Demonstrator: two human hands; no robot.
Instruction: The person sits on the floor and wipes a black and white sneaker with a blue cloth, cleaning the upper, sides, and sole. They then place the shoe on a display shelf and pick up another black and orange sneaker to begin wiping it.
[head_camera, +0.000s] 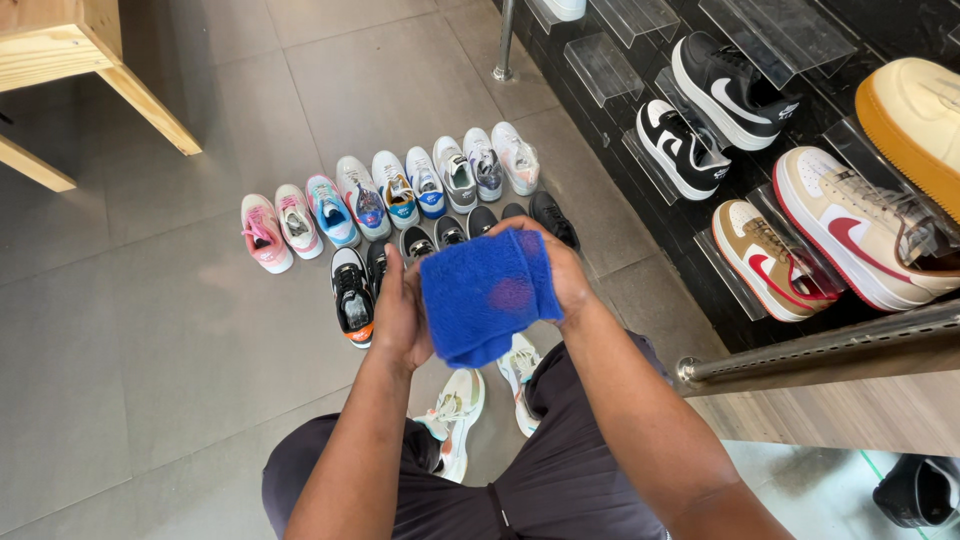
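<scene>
Both hands (480, 300) around blue cloth (485, 295)

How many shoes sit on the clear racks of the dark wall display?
5 in full or part view: two black-and-white sneakers upper, a tan-and-red one lowest, a cream-and-red one beside it, a cream gum-soled one at the right edge. More may lie outside the frame.

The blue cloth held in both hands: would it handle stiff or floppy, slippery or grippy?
The blue cloth probably handles floppy: it folds and drapes between the left hand and right hand. Its fuzzy surface suggests grippy rather than slippery. It likely weighs little.
</scene>
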